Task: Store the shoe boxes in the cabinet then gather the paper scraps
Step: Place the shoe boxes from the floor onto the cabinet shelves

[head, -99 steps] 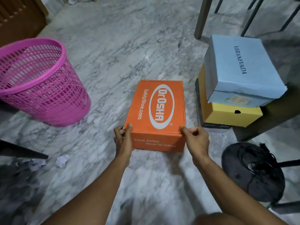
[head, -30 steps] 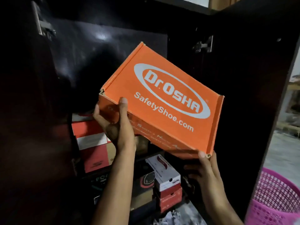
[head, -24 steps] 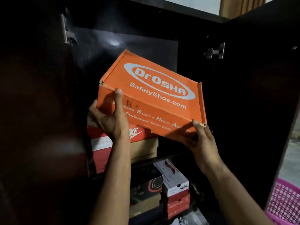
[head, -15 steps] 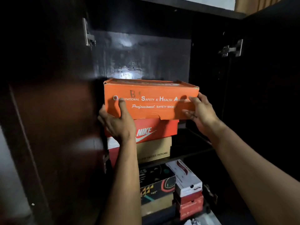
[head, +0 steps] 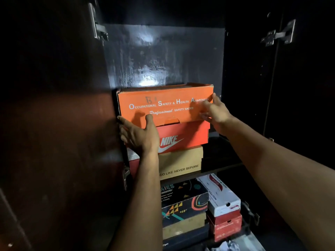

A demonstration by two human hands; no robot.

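The orange safety-shoe box (head: pixel 165 104) lies flat on top of a red Nike box (head: pixel 188 134), on the upper shelf of the dark cabinet (head: pixel 163 57). My left hand (head: pixel 139 134) is at the box's lower left corner, fingers spread, with the thumb against the front face. My right hand (head: pixel 215 113) rests with spread fingers on the right end of the front face. Neither hand is wrapped around the box. A crumpled bit of paper (head: pixel 228 246) shows at the bottom of the cabinet.
Under the Nike box sits a tan box (head: pixel 181 163). The lower shelf holds a black patterned box (head: pixel 183 200), a white box (head: pixel 221 194) and a red box (head: pixel 226 227). The dark cabinet doors stand open at left (head: pixel 54 124) and right (head: pixel 299 87).
I carried the orange box from the floor to the cabinet, tipped it level and set it on the Nike box. My fingers have since spread off their grip.
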